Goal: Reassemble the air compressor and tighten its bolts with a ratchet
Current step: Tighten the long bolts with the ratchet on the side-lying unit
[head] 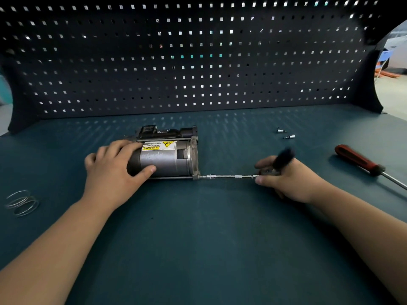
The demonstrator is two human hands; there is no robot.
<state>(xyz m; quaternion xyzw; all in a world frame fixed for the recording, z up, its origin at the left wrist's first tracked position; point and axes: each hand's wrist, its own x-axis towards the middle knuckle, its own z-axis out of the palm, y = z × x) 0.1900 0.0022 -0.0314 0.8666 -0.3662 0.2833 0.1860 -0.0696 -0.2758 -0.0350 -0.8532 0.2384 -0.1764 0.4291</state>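
On the table (pixel 198 227), far left: a loose wire spring (pixel 22 203), well apart from the work. Left hand (pixel 114 166): wrapped over the end of the air compressor (pixel 167 159), which lies on its side. The housing looks assembled, so the stage is judged to be bolt tightening. Extension bar (pixel 229 176): runs from the compressor's near flange corner to the ratchet (pixel 284 156). Right hand (pixel 288 181): clamped round the ratchet head, just right of the compressor. How many bolts remain cannot be told. Further right: two small sockets (pixel 290 136) and a red-handled screwdriver (pixel 359 160), both untouched.
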